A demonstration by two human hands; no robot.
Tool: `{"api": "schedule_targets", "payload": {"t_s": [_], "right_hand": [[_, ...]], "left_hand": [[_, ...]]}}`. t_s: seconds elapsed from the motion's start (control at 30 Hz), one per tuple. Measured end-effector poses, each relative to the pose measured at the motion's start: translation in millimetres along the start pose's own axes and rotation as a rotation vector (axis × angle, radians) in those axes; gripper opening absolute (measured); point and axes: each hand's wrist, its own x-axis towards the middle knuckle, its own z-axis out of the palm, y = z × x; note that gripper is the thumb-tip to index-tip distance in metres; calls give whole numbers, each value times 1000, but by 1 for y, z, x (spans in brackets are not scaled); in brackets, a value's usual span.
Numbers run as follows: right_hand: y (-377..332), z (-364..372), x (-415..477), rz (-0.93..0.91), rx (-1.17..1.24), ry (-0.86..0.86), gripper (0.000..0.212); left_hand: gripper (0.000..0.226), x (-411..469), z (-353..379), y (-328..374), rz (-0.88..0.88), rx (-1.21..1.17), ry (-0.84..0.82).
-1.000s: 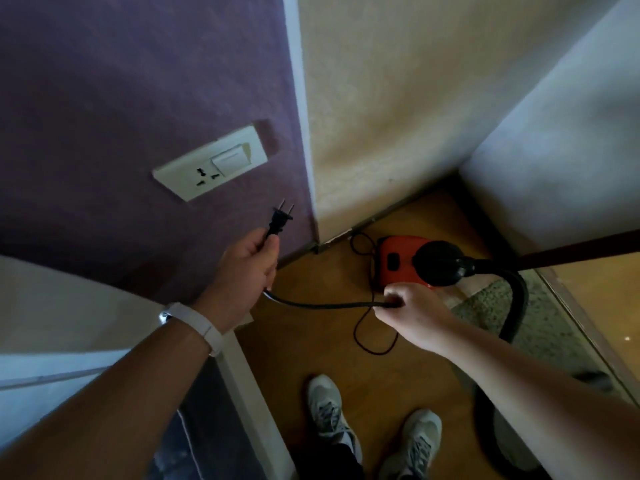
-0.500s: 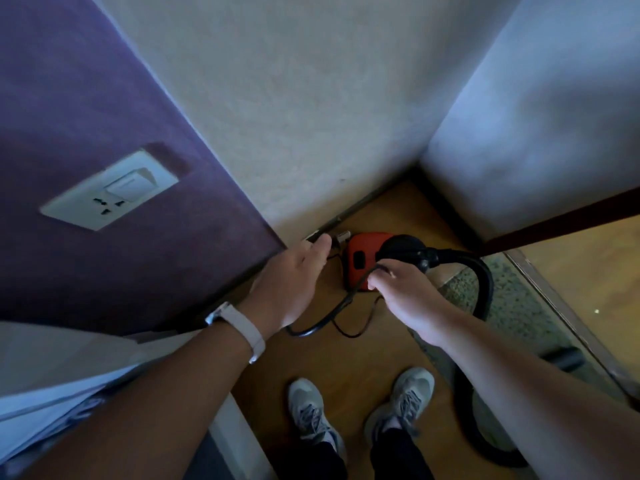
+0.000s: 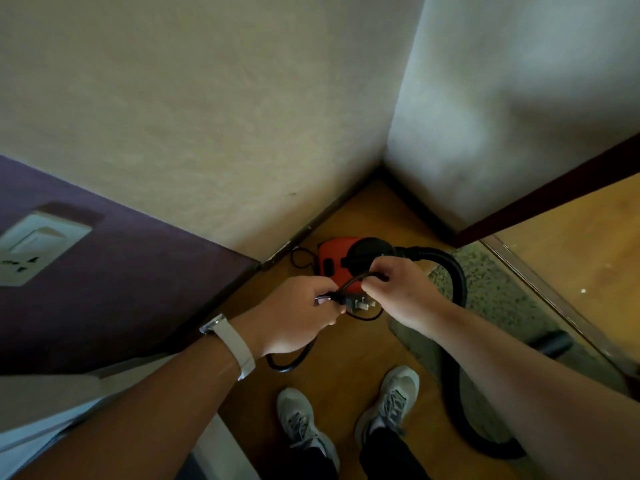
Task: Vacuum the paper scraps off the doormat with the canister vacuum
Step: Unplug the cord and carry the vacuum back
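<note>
Wall socket (image 3: 38, 249): mounted on the purple wall panel (image 3: 121, 289), well to the left of the left grip (image 3: 298, 313).

Left grip: fingers curled round the power cord (image 3: 350, 282) just behind the plug (image 3: 360, 304). A white wristband (image 3: 235, 344) sits on the wrist. The plug projects from the right side of this grip, prongs pointing toward the right grip (image 3: 398, 289). A loop of cord hangs below the left grip.

Right grip: fingers and thumb closed on the same cord, just beside the left grip. The cord arches between the two.

Canister vacuum (image 3: 329, 258): red and black, on the wooden floor (image 3: 346, 358) in the wall corner, directly beyond both grips. Its black hose (image 3: 460, 275) leaves to the right of the right grip and curves back toward the person.

Doormat (image 3: 495, 296): speckled, on the floor to the right of the right grip, under the hose.

Two grey shoes (image 3: 301, 420) stand below the grips.
</note>
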Motion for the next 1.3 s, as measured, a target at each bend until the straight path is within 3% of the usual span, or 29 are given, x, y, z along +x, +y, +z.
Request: {"api": "schedule_targets", "payload": {"t_s": [0.1,0.2,0.43,0.53,0.7,0.93,1.03,1.17,1.27,1.3], "right_hand": [[12,-22,-5,-31,33,-16,26],[26,-36,-6,-56,27,-41,32],[69,-26,10,-75,-4,-36,37],[74,-13,13,-75,18,9,38],[59,17,13,-138,-9,88,41],[12,53,25,-265,-131,75,27],[-1,61,34,-273,-114,113,27],[-1,68,44,-240,-112,135,24],[-4,69,47,-266,-104,174,23],[-6,68,46,-275,-89,181,28]], "left_hand": [[19,1,0,16,2,-46,59],[21,5,-9,21,8,-120,231],[22,34,-31,-18,-108,-103,604],[21,57,-25,-30,-166,-114,679],[19,79,2,-17,-85,22,613],[25,91,2,-14,-136,-205,456],[19,93,-5,-21,-197,-225,517],[31,96,-11,-26,-339,-428,639],[66,105,-11,-35,-507,-710,485],[64,109,-11,-39,-528,-762,421]]}}
